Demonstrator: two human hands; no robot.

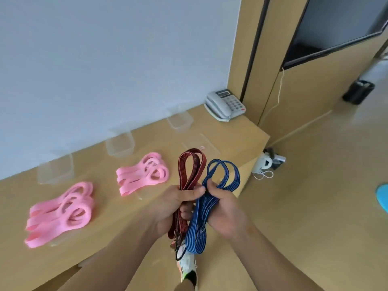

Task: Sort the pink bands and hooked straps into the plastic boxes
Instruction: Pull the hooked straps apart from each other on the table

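Red straps (191,164) are bunched up in the left hand (178,204), fingers and thumb wrapped tight round the middle, and the right hand (222,208) is gripping the blue straps (222,173) the same way. The two bundles are touching where the hands meet, with loops sticking up above the fists and tails hanging down below. The pink bands (144,175) sit in two piles on the tabletop (231,131), off to the left of the left hand. The clear boxes (119,143) are lined up beyond both hands, none of them close. My take: this is the bit where you split the colours, so I'd pull the hands apart slowly and check no blue loop is caught in the red. Keep each bundle folded so the loose ends don't snag a box rim. Then drop one colour per box, loops first, and let the tails follow in.
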